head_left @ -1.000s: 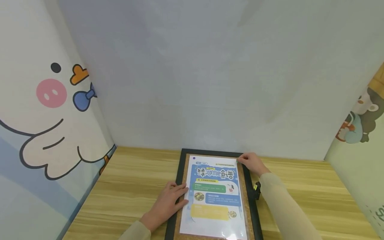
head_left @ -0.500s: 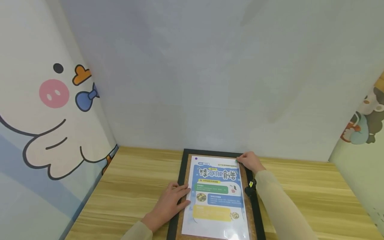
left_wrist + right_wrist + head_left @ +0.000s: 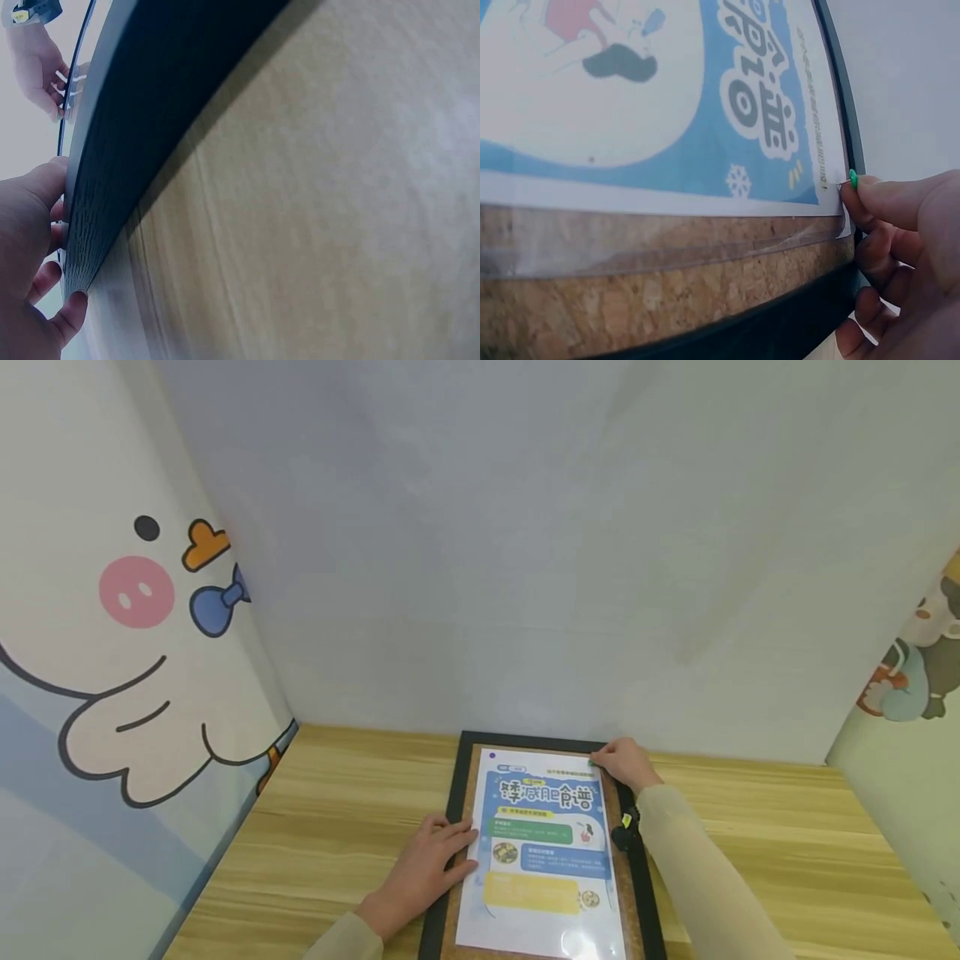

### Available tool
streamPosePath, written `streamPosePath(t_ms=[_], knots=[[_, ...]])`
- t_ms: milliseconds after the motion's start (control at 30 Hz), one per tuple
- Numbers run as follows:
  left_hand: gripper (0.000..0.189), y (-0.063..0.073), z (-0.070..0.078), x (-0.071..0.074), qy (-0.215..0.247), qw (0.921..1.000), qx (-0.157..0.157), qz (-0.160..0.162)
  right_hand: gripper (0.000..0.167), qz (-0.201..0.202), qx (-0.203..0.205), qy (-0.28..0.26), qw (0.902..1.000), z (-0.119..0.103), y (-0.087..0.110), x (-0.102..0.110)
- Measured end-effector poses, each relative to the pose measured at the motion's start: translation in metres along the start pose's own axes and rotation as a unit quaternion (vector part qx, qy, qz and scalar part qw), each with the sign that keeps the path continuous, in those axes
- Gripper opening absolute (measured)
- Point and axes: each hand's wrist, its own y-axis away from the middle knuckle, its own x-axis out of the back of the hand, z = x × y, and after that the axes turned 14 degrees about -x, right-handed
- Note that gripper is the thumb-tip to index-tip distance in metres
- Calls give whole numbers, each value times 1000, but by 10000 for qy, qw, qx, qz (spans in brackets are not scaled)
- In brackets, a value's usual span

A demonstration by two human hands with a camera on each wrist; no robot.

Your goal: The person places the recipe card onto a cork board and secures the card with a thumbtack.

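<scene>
A printed sheet (image 3: 540, 935) in a clear plastic sleeve lies on a cork board (image 3: 627, 893) with a black frame. My right hand (image 3: 628, 766) is at the sheet's top right corner. In the right wrist view, its thumb and forefinger pinch a green pushpin (image 3: 853, 178), the pin's point at the sleeve's corner. A purple pushpin (image 3: 492, 756) sits at the top left corner. My left hand (image 3: 422, 870) rests across the board's left edge, fingertips on the sheet's margin. From the left wrist, one digit touches the frame's outer side (image 3: 105, 172).
The board lies on a wood-grain table (image 3: 337, 810), its far edge near a grey backdrop (image 3: 480, 568). A cartoon-printed panel (image 3: 150, 693) stands at the left and another printed panel (image 3: 900, 693) at the right. A black wrist device (image 3: 626, 833) is on my right wrist.
The head view has shifted slightly, so the scene sits a little further right. My right wrist has turned slightly, its device now over the frame. Left hand stays in place.
</scene>
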Motion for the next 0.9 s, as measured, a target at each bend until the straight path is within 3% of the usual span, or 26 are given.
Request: streamPosePath(t_ms=[533,767,900], knots=[[45,1,0,0,-22,9998,-124,141,31,-33,4,84,10000,3,-3,-2],[45,1,0,-1,-73,9999,-90,118,25,132,409,301,9986,4,-3,-4],[45,1,-1,-2,-113,9998,-79,106,25,162,410,272,9987,6,-2,-4]])
